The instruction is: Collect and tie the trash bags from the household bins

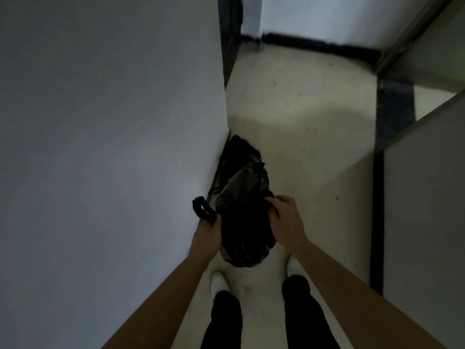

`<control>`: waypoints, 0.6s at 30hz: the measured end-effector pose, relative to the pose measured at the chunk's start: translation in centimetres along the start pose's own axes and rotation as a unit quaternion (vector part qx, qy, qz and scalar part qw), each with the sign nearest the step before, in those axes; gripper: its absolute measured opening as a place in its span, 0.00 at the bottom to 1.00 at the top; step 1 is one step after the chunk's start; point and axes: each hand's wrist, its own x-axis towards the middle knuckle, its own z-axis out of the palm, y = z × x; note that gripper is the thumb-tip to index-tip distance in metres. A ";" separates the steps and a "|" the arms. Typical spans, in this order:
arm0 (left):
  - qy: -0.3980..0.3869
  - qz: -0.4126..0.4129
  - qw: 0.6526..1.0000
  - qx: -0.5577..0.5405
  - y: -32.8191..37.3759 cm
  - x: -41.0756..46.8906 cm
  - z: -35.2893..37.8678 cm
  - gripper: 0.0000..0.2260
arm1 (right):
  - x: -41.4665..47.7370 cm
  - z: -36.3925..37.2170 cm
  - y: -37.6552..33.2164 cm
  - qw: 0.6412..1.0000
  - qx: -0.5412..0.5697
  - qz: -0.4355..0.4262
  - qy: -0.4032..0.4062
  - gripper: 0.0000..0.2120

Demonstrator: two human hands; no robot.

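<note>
A black trash bag hangs between my two hands above the pale floor, just in front of my feet. My left hand is closed on one of its handle loops, which sticks up beside the wall. My right hand grips the bag's top edge on the other side. Beyond it, a second dark bag lies on the floor against the foot of the left wall. The light is dim and details of the bags are hard to make out.
A white wall runs close along my left. On the right stands a light panel with a dark base strip. The pale floor of a narrow corridor leads ahead to a dark skirting and doorway.
</note>
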 end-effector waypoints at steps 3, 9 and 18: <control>0.008 -0.078 0.996 -0.037 -4.9 8.0 3.4 0.16 | 6.6 6.0 5.8 0.998 0.004 0.032 -0.050 0.16; 0.062 -0.192 0.975 -0.097 -16.0 21.1 8.1 0.14 | 16.5 17.4 15.4 0.985 -0.040 0.004 -0.168 0.16; 0.120 -0.194 0.964 -0.134 -27.7 36.7 10.9 0.15 | 27.3 33.0 23.6 0.966 -0.005 -0.014 -0.260 0.18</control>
